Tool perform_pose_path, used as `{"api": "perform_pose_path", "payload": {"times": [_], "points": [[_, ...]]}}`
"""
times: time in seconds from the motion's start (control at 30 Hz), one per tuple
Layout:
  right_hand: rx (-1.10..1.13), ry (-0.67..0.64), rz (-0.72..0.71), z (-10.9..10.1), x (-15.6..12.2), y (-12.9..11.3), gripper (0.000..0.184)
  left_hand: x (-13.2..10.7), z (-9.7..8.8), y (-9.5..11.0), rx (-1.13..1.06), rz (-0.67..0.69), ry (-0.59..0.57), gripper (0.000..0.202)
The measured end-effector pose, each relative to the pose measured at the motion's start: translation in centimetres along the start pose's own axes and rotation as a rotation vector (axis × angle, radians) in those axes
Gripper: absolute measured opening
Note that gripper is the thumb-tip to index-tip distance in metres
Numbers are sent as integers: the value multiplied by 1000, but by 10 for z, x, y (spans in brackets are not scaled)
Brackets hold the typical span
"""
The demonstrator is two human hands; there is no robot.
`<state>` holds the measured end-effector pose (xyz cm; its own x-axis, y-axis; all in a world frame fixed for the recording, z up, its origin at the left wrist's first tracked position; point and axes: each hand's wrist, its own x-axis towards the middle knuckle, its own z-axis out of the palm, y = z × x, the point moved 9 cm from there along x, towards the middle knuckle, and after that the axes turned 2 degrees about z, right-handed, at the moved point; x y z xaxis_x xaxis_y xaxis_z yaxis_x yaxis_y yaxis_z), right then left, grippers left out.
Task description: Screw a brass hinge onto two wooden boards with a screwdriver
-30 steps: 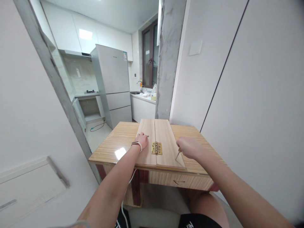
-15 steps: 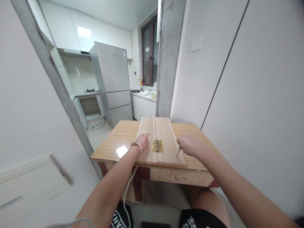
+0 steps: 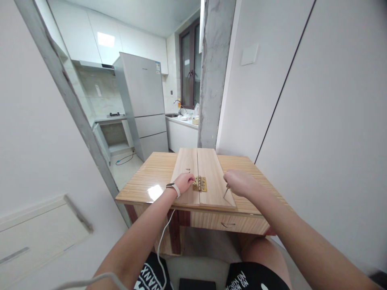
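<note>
Brass-coloured metal made up the hinge [image 3: 203, 184], which lay over the seam between the left board [image 3: 185, 158] and the right board [image 3: 211, 167], both flat on the worktop [image 3: 145, 177]. The left hand [image 3: 183, 183] had its fingers curled at the hinge's left leaf; whether they pinched anything was too small to tell. The right hand [image 3: 240, 183] was closed round a screwdriver [image 3: 225, 193], its shaft slanting down over the right board — contact with the wood was unclear. Good handling here seemed to call for a light touch on the left, the hinge kept in line with the seam, and the screwdriver held well clear of the fingertips. Small metal pieces [image 3: 188, 169], probably screws, lay on the left board beyond the left hand.

As for containers, the drawer [image 3: 208, 220] was closed, hiding its contents; behind, a cupboard [image 3: 127, 133] stood open, the fridge [image 3: 149, 86] was shut, and a plastic bag [image 3: 196, 108] sat near the sink [image 3: 172, 115] — contents unreadable.
</note>
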<state>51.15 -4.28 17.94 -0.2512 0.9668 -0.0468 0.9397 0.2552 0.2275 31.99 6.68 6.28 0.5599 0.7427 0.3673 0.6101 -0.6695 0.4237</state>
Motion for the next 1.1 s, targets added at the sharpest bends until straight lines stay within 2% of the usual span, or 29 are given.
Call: {"api": "perform_pose_path", "payload": {"times": [0.37,0.77,1.1], "points": [[11,-9,9,3,0,2,12,7,8,12,66,73,-12,20],[-25,14,-25,2,1,-3,14,14,11,25,165,94,-89,24],[-18,7,-19,-3,-3,-6,13,15,12,24,151,71,-97,23]]}}
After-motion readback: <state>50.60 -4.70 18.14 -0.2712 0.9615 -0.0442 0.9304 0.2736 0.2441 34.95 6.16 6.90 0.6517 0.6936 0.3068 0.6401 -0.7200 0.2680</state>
